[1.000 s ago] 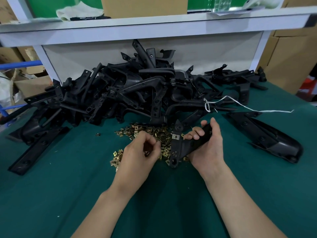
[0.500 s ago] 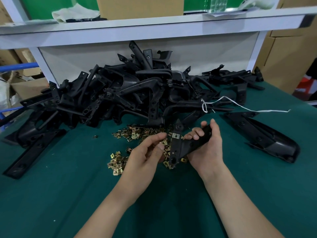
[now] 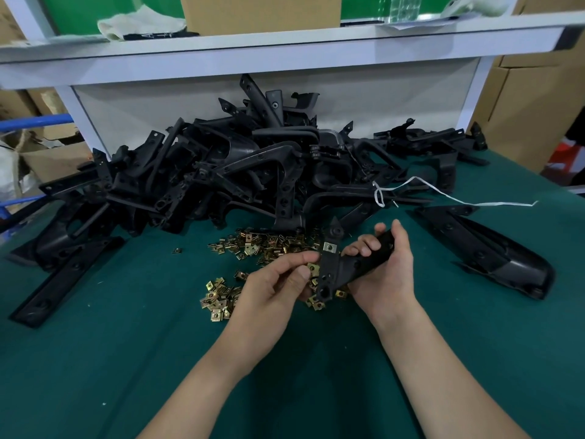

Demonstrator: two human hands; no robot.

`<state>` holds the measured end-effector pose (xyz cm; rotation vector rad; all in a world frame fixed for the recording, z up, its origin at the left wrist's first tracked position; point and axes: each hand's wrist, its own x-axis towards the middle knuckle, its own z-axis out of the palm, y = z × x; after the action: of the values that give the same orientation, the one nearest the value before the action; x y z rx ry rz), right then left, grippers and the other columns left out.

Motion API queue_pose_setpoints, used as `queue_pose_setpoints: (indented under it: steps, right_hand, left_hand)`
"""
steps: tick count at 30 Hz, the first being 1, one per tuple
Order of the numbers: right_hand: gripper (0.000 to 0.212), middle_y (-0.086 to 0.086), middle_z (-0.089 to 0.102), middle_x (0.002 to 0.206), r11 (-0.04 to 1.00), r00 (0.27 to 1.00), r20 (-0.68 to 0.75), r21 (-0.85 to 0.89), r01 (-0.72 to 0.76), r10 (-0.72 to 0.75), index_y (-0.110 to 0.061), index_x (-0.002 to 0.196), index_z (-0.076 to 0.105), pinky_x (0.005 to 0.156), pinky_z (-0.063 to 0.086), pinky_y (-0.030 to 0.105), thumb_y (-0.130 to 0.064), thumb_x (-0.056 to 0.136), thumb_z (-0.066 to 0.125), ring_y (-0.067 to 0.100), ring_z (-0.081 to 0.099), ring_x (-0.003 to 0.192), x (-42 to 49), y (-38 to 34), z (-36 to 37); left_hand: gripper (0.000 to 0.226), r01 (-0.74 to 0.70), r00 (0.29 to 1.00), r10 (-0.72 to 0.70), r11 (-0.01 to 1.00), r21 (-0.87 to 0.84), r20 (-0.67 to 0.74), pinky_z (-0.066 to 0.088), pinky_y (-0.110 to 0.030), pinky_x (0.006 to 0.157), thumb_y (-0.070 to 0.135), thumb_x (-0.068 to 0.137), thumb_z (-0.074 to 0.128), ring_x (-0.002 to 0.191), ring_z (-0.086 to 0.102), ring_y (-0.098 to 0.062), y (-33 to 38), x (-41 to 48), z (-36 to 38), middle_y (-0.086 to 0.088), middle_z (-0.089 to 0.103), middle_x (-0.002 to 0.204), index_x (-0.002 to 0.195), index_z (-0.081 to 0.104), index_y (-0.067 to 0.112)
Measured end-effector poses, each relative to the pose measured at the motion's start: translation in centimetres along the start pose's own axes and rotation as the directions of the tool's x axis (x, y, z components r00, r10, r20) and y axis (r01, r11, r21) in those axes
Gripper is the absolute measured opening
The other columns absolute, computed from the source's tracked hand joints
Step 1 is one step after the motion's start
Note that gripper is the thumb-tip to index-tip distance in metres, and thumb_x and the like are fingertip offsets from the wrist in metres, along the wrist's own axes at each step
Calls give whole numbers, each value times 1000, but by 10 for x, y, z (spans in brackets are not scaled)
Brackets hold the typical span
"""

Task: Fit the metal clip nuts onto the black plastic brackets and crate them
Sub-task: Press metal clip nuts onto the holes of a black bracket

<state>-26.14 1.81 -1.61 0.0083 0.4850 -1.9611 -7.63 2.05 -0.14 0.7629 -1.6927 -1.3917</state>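
Note:
My right hand (image 3: 384, 274) grips a black plastic bracket (image 3: 345, 264) just above the green table, its forked end pointing left. One metal clip nut (image 3: 330, 247) sits fitted on the bracket's upper tab. My left hand (image 3: 275, 283) pinches a brass-coloured clip nut (image 3: 312, 267) between thumb and forefinger, right against the bracket's left edge. Several loose clip nuts (image 3: 253, 245) lie scattered on the table behind and under my hands. A big heap of black brackets (image 3: 228, 172) fills the back of the table. No crate is in view.
A long black bracket (image 3: 484, 248) lies alone at the right, another (image 3: 63, 280) at the left. A white string (image 3: 443, 194) trails across the heap's right side. A white shelf (image 3: 285, 49) with a cardboard box overhangs the back. Cardboard cartons (image 3: 531, 99) stand at the right.
My left hand rose from the pile of clip nuts with one pinched and brought it rightward to the bracket's edge. My right hand kept the bracket nearly still.

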Motion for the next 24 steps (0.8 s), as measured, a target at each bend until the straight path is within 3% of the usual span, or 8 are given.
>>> queue_pose_setpoints:
  steps: [6, 10, 17, 24]
  right_hand:
    - [29, -8, 39, 60, 1000, 1000, -9, 20, 1, -1, -21, 75, 60, 52, 44, 23, -47, 89, 67, 10, 39, 49, -1, 0, 0]
    - [28, -9, 39, 61, 1000, 1000, -7, 25, -6, 6, -22, 77, 60, 52, 44, 23, -47, 89, 67, 10, 40, 50, 0, -1, -1]
    - [29, -9, 39, 61, 999, 999, -29, 18, 27, -26, -23, 76, 59, 52, 44, 23, -48, 89, 65, 10, 40, 49, -1, -2, -1]
    - [30, -8, 40, 59, 996, 995, -49, -26, 87, -88, -23, 75, 59, 51, 45, 22, -49, 88, 67, 11, 39, 48, -3, -4, 4]
  left_hand:
    - [25, 32, 999, -32, 999, -13, 22, 48, -12, 76, 24, 100, 56, 75, 62, -4, -1, 1, 0, 9, 68, 73, 110, 73, 39]
    - [22, 76, 996, -73, 995, -65, 53, 52, -21, 80, 24, 99, 58, 77, 63, -9, -2, 2, 0, 1, 71, 83, 111, 74, 35]
    - [24, 101, 993, -97, 993, -58, 59, 51, -14, 76, 21, 99, 61, 75, 65, -4, 3, 1, 1, 10, 73, 81, 106, 75, 40]
    - [19, 141, 990, -140, 988, -56, 21, 51, -12, 75, 20, 99, 61, 72, 64, -2, 3, 1, 2, 12, 72, 78, 107, 74, 31]
